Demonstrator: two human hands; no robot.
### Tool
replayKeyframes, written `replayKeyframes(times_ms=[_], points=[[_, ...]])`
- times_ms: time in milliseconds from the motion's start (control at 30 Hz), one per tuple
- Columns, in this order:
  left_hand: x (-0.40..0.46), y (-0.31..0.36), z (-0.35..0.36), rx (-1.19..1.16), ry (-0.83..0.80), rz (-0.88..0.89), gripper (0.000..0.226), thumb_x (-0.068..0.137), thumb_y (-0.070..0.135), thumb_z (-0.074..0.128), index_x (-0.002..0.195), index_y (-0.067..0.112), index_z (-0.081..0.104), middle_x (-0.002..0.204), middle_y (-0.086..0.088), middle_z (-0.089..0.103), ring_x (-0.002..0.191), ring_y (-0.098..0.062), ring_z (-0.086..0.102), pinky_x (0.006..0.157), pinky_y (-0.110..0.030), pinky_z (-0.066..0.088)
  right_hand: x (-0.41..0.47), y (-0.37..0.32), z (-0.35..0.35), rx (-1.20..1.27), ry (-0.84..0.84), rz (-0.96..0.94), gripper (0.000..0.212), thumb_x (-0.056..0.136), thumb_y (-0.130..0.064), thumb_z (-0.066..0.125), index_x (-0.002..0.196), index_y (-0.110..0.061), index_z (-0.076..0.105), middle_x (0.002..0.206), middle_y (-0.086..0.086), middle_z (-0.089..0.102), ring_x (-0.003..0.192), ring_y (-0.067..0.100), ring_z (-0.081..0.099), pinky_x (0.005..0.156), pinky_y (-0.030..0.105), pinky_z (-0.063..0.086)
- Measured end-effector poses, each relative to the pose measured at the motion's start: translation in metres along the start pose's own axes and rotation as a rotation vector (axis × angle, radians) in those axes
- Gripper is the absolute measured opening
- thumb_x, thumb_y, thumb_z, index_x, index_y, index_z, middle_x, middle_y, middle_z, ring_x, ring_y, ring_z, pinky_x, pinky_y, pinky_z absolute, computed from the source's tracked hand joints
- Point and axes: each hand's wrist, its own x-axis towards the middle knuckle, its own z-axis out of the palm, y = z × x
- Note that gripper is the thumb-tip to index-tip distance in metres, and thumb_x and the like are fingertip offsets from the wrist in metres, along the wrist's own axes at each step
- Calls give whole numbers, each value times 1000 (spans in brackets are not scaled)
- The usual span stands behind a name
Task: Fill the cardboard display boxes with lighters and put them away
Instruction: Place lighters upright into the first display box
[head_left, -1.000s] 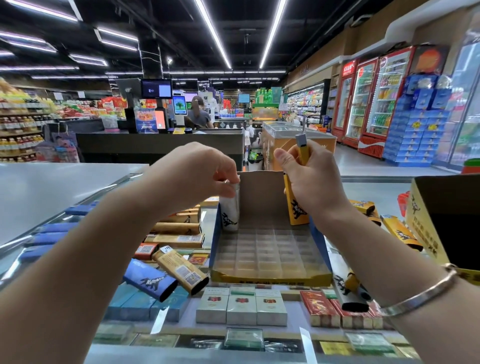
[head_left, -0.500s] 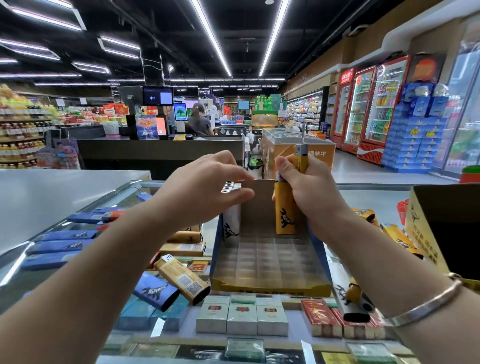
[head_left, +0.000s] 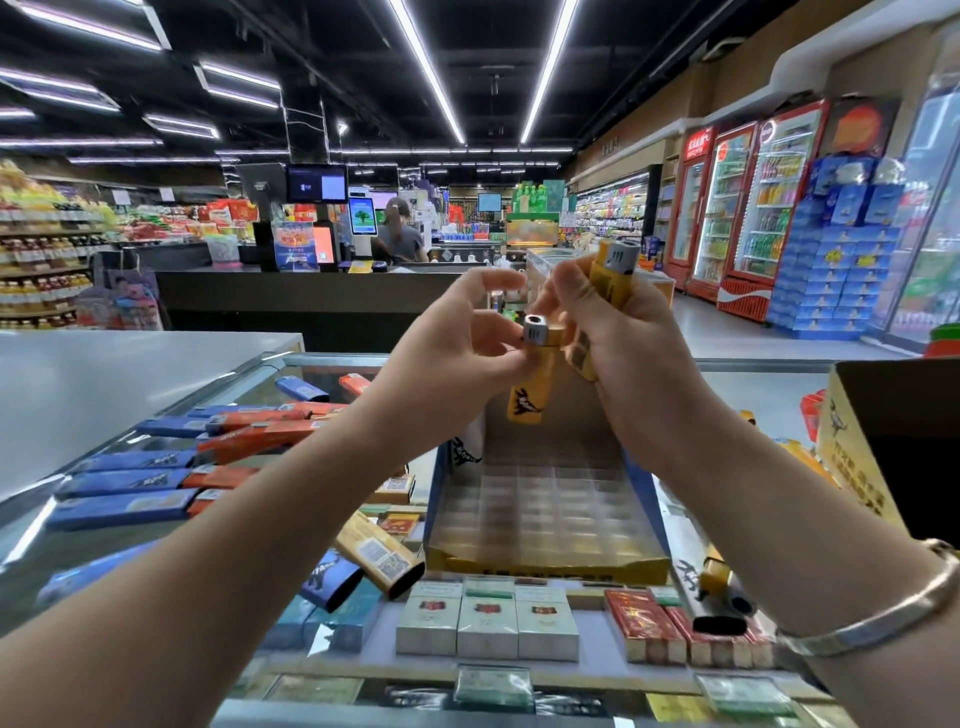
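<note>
Crowding display box (head_left: 545, 564) — lighters (head_left: 130, 483), seemingly cigarette packs (head_left: 488, 621)

Both forearms are bare all the way up to where the shot cuts off, no sleeves showing at all. No gloves either, and no rings I can make out on the fingers (head_left: 488, 283). The only thing worn is a plain silvery metal bangle (head_left: 878, 610) on the right wrist, a smooth, fairly narrow band with a slightly warmer tint along one edge. Nails look short and unpainted.
</note>
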Motion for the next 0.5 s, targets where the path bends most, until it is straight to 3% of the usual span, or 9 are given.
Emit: replayKeyframes(times_ms=[133,233,300,367,500], points=[[-1,-8,-2,278,44,161,27,81,10,68,104,25,64,84,5,67,81,-12,63,79,-28,52,9,8,-14,-100,248,35,35,95,-36,47,65,-19,55,70,1,59,65,13,52,66,29,41],[-1,-13,-2,386,54,222,23,80,9,68,98,23,67,89,8,67,83,-10,61,79,-30,51,11,15,-23,-99,337,144,39,95,-43,43,65,-20,54,71,-1,58,54,-6,54,52,14,43],[0,-16,-2,438,60,244,24,79,7,69,99,19,68,91,6,65,83,-10,61,79,-30,52,12,20,-26,-101,357,236,37,95,-45,43,67,-23,55,76,0,60,56,-7,55,53,20,41],[0,-19,-2,482,63,245,24,79,5,68,102,15,69,93,3,65,86,-10,61,80,-31,52,13,25,-28,-94,360,312,35,94,-47,44,71,-23,55,81,2,62,66,3,56,57,25,37],[0,-24,1,537,81,213,26,83,6,65,106,18,69,95,4,66,90,-11,60,81,-34,51,14,29,-28,-72,356,343,35,92,-48,46,73,-20,54,80,2,63,68,8,56,60,27,42]])
